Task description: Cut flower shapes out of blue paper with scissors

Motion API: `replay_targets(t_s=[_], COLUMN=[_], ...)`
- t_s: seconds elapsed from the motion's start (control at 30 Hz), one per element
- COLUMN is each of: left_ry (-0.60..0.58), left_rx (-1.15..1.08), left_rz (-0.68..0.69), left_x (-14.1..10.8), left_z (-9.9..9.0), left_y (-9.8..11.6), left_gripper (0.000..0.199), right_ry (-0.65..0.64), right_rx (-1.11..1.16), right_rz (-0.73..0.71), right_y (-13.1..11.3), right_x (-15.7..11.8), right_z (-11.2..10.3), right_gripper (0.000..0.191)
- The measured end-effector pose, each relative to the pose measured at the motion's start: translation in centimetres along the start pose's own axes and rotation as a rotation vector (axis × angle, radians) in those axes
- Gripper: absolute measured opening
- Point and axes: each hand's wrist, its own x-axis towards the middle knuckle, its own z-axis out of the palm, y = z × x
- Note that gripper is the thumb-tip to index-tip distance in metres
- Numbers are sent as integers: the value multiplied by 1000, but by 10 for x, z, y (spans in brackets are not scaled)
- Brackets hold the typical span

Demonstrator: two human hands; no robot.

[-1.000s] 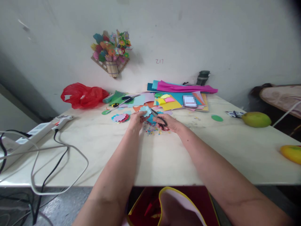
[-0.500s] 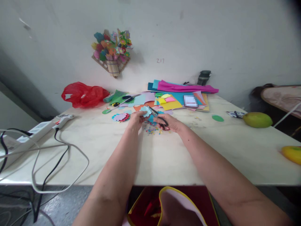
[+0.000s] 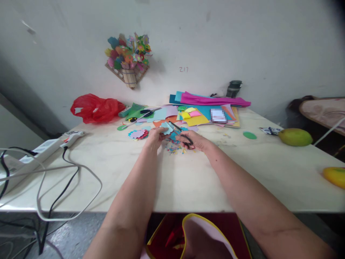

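Between the thumb and fingers of my left hand [image 3: 156,138] is a light blue paper flower [image 3: 166,127] with a scalloped edge. My right hand [image 3: 194,140] grips black-handled scissors [image 3: 185,138], whose parted blades reach toward the flower's right edge. Small colourful paper scraps [image 3: 176,148] lie on the table below both hands. Left of my left hand is a pile of scalloped paper flowers [image 3: 138,134] in purple, blue and red. Blue paper shows partly hidden behind my right fingers.
Coloured sheets [image 3: 199,117] and a magenta roll [image 3: 215,99] lie at the back. A second pair of scissors [image 3: 147,112] rests near a red plastic bag [image 3: 97,108]. Cables and a power strip [image 3: 40,153] occupy the left; a green mango [image 3: 295,137] lies right.
The scissor blades stand wider apart now than before. Both hands stay in nearly the same place, and the flower has hardly moved.
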Motion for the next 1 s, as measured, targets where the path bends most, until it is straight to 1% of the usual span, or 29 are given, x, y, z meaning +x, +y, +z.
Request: replay_targets(t_s=[0.2,0.6,1.0], left_ry=[7,-19,-19], left_rx=[17,30,13], left_rz=[-22,-30,-38], left_x=[0,-2,-3], left_z=[-1,1,2], left_y=[1,1,2], left_gripper=[16,10,11], right_ry=[-10,-2,13], right_rx=[-3,-24,-5], right_rz=[-2,-25,-3], right_y=[3,8,6], right_x=[2,6,5], right_z=[-1,-3,-1], right_gripper=[33,33,32])
